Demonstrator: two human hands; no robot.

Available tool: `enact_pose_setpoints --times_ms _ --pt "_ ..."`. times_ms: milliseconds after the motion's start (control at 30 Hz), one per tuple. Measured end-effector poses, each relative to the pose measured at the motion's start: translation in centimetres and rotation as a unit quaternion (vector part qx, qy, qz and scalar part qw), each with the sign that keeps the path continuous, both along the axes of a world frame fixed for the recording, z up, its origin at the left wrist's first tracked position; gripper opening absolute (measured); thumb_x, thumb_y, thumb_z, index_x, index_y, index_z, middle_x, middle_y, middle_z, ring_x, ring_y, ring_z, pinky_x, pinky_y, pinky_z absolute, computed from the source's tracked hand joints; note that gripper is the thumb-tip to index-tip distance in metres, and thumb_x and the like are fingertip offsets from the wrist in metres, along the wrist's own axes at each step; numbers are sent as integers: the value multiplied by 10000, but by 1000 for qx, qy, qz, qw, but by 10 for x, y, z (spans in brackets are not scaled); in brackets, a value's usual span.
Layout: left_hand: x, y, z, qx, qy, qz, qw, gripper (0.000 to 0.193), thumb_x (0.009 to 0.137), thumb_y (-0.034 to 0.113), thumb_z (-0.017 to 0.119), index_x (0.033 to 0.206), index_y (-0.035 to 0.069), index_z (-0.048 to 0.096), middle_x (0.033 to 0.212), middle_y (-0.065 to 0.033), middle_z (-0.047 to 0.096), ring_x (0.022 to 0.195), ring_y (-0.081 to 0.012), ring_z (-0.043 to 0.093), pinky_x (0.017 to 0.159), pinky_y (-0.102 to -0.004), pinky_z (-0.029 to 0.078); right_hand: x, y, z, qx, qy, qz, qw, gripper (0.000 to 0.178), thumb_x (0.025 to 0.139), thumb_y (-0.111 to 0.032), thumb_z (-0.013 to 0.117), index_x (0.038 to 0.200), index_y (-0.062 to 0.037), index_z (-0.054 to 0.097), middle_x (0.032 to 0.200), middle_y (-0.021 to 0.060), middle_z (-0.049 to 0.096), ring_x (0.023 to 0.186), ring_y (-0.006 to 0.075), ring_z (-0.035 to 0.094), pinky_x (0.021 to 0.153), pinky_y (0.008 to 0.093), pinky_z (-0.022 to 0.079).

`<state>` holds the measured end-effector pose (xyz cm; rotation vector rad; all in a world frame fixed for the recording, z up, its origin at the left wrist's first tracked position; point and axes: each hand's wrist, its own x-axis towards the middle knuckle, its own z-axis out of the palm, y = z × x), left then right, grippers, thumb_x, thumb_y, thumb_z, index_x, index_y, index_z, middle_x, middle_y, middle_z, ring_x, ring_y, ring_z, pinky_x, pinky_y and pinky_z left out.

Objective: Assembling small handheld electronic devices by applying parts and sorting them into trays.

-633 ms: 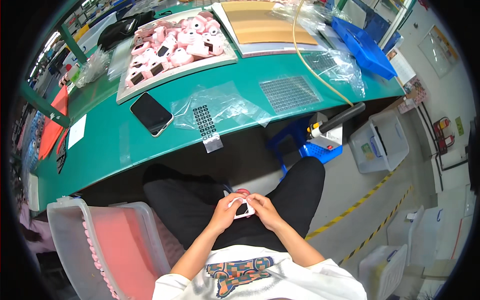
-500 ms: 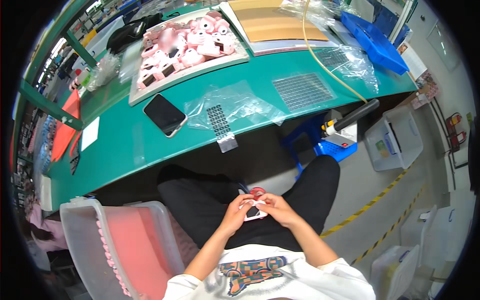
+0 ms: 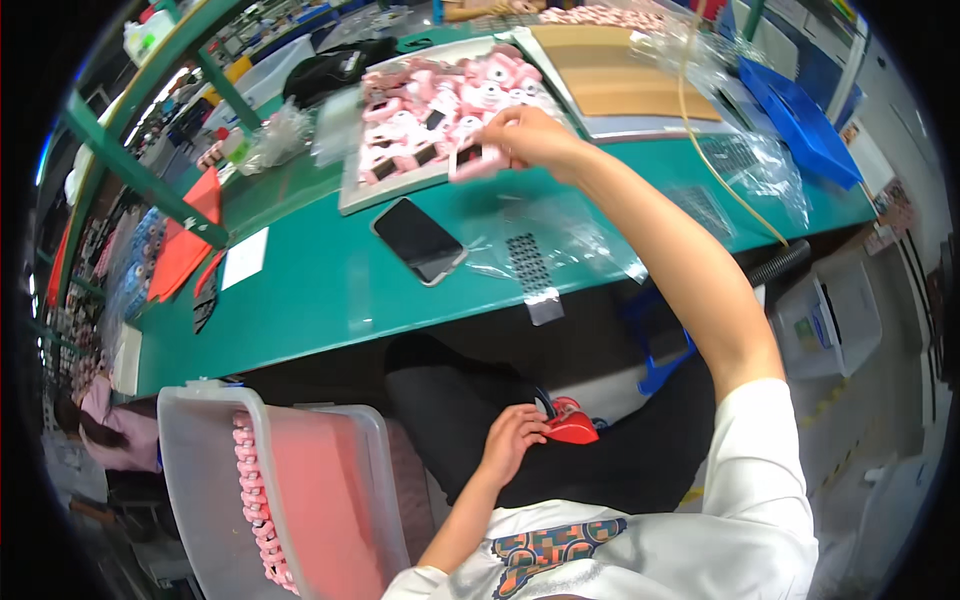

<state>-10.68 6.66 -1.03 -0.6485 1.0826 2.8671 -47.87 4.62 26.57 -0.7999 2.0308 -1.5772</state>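
Note:
My right hand [image 3: 530, 140] reaches over the bench, its fingers closed on a pink camera-shaped plastic piece [image 3: 478, 163] with a dark window. The piece is a little blurred and hangs at the near edge of a shallow tray [image 3: 350, 198]. Similar pink pieces [image 3: 415, 120] lie heaped in that tray. Down by my lap, my left hand [image 3: 514, 436] has loosely bent, parted fingers and nothing visible in them. Its fingertips lie beside a red object [image 3: 572, 426], and I cannot tell whether they touch it or what it is.
A phone [image 3: 418, 240] and a dotted sticker sheet [image 3: 530, 270] on clear film lie on the green bench [image 3: 310, 310]. Cardboard [image 3: 610, 75] and a blue tray [image 3: 800, 120] are at the back right. At my left stands a clear bin [image 3: 185, 470] with pink pieces.
My right hand has left my lap and carried the pink piece up to the tray's near edge. My left hand has let go of it and stays low. The view has shifted.

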Motion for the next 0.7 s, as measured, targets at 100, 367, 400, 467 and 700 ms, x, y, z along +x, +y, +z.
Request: enact_pose_setpoints --times_ms 100,367,400,467,700 --pt "0 9 6 -17 11 11 1000 310 1064 215 468 1244 -22 555 1155 -213 656 972 -284 670 825 -348 532 -75 -59 -15 -29 -24 -48 998 152 844 -191 683 837 -52 624 740 75 619 661 162 661 530 254 494" --pt "82 -18 101 -53 -27 91 994 288 1047 157 467 1203 -54 585 1191 -242 649 1037 -301 663 863 -362 512 -105 -131 -65 -75 202 -75 974 538 853 -121 627 1381 -51 556 1210 156 662 966 242 660 909 341 521" --pt "95 -24 123 -113 -3 107 988 306 1031 216 513 1162 -46 603 1154 -250 651 1027 -320 663 863 -375 516 -102 -120 -74 -84 203 -54 974 586 819 -150 598 1398 -71 549 1350 153 602 1074 306 643 924 385 520" --pt "120 -54 160 -150 130 128 972 352 1003 299 570 1111 -32 617 1108 -251 649 967 -337 670 821 -397 537 -112 -86 -87 -73 377 -42 923 510 901 -184 602 1397 -75 545 1355 148 599 1089 291 639 946 395 512" --pt "279 -199 268 -559 -211 461 656 176 995 108 513 1052 8 647 890 -93 679 780 -178 614 700 -288 489 -13 9 -91 21 459 79 885 353 980 -165 595 1315 -62 632 1466 122 527 1363 288 476 1118 398 366"
